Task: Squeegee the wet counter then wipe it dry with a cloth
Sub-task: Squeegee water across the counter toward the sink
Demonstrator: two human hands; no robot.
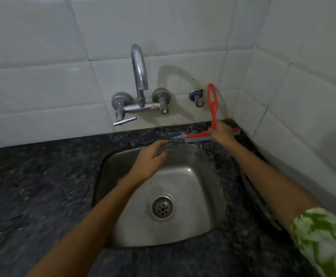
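Squeegee [212, 108] in right hand [221, 131], on counter [43, 186]

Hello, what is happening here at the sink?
A person is squeegeeing the dark counter. The right hand grips the red squeegee, its blade lying on the strip of counter behind the steel sink, in the corner by the wall. The left hand hovers open over the sink, holding nothing. No cloth is in view.

I see both my forearms bare from wrist to elbow, with no watch, ring or band on either. Only my right arm shows clothing: a loose sleeve [323, 238] in a green and white mottled print, its edge ending about the elbow, right of the sink [213, 196].
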